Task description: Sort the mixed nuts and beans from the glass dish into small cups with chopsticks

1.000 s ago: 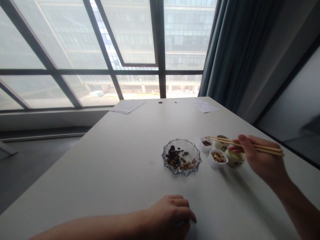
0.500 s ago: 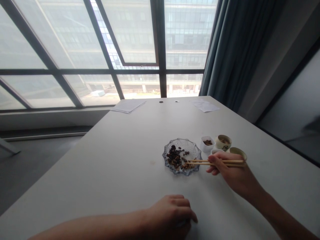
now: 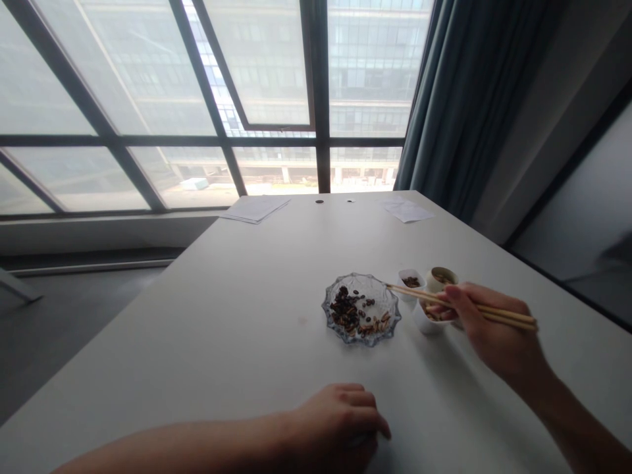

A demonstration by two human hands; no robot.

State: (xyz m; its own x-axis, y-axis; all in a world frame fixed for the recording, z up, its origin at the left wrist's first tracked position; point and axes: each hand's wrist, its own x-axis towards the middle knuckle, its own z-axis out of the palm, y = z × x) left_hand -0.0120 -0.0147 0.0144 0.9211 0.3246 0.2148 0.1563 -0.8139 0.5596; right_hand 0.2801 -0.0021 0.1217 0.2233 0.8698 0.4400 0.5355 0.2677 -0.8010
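Note:
My right hand (image 3: 494, 329) grips a pair of wooden chopsticks (image 3: 508, 315). Their tips point left, over the right rim of a scalloped glass plate (image 3: 330, 322). Whether they pinch anything is too small to tell. Dark beans and dried brown bits (image 3: 345, 309) lie on the plate, mostly on its left side and front. Just under the chopsticks stands a white cup (image 3: 428, 324) with light brown pieces inside. Behind it is another white cup (image 3: 407, 294) holding dark brown bits. Curled on the table in front of the plate, my left hand (image 3: 340, 421) shows nothing in its fingers.
A pale round cup (image 3: 435, 284) stands beside the white cups; a further cup is mostly hidden behind my right hand. Paper sheets (image 3: 254, 209) lie at the table's far left, and another sheet (image 3: 409, 210) at the far right. Windows and a dark curtain (image 3: 444, 112) stand beyond.
My right hand has moved right with the chopsticks, whose tips have left the bits on the plate and risen to its right rim. The front white cup shows more now. My left hand stays put.

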